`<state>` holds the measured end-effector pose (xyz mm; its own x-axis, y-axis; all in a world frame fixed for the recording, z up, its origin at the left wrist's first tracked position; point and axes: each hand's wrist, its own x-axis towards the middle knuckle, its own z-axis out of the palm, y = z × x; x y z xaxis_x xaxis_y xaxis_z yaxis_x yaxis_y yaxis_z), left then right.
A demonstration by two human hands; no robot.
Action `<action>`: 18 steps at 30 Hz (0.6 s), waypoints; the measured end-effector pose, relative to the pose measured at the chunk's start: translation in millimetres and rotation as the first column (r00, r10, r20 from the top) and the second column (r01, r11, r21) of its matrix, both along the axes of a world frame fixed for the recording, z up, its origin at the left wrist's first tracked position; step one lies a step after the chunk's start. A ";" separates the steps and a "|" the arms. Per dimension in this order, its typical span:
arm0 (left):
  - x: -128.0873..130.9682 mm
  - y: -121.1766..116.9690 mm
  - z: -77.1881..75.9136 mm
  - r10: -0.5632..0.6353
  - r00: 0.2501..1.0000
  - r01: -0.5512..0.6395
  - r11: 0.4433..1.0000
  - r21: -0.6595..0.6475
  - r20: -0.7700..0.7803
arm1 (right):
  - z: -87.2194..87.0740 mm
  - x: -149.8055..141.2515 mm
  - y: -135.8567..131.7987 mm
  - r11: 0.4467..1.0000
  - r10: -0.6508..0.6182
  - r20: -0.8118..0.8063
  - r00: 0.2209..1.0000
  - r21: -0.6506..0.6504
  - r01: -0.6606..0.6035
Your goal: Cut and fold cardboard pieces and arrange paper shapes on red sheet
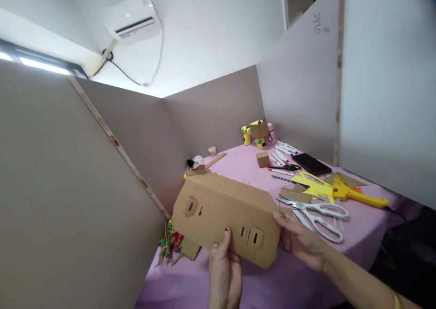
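Both hands hold up a folded piece of brown cardboard (218, 213) with slots and small tabs cut in it, tilted above the table's near edge. My left hand (225, 268) grips its lower edge, thumb on the face and fingers underneath. At the right end, my right hand (298, 236) pinches the board, its thumb near the corner and its other fingers partly hidden behind. White-handled scissors (315, 211) lie just beyond my right hand, their blades partly open.
A yellow glue gun (357, 195), a black phone (311, 163), several markers (281, 154) and a small cardboard block (263, 159) lie on the purple cloth (235, 163). Yellow decorated figures (246, 136) stand at the back. Colourful scraps (173, 241) pile at left. Grey partitions (214, 113) enclose the table.
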<state>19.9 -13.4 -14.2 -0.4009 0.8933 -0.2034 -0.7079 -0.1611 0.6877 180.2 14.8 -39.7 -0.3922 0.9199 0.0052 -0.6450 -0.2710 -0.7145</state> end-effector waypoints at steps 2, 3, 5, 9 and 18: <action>0.1 -1.2 -1.3 0.003 1.000 -0.003 1.000 0.010 -0.008 | -2.7 -3.7 -0.2 1.000 -0.001 0.004 1.000 0.024 0.001; 0.2 -1.8 -1.8 0.004 1.000 -0.004 1.000 0.014 -0.009 | -3.8 -4.8 0.3 0.999 0.007 0.000 1.000 0.037 -0.007; 0.7 -3.0 -1.9 0.007 1.000 -0.007 1.000 0.017 -0.007 | -5.3 -5.2 1.8 0.998 0.022 0.004 1.000 0.050 -0.022; 1.1 -3.7 3.7 0.024 1.000 -0.023 1.000 -0.008 0.014 | -6.4 -1.8 1.6 0.997 0.037 0.024 0.999 0.064 -0.038; -0.6 -0.9 18.6 0.014 0.995 -0.008 0.998 -0.060 0.103 | -3.4 -12.1 -12.4 0.945 0.079 0.100 0.992 0.311 -0.107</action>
<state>19.3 -14.3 4.4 -0.3847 0.8741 -0.2967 -0.7741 -0.1304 0.6195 168.0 2.4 -43.1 -0.4874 0.8363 0.2513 -0.5608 -0.0792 -0.8242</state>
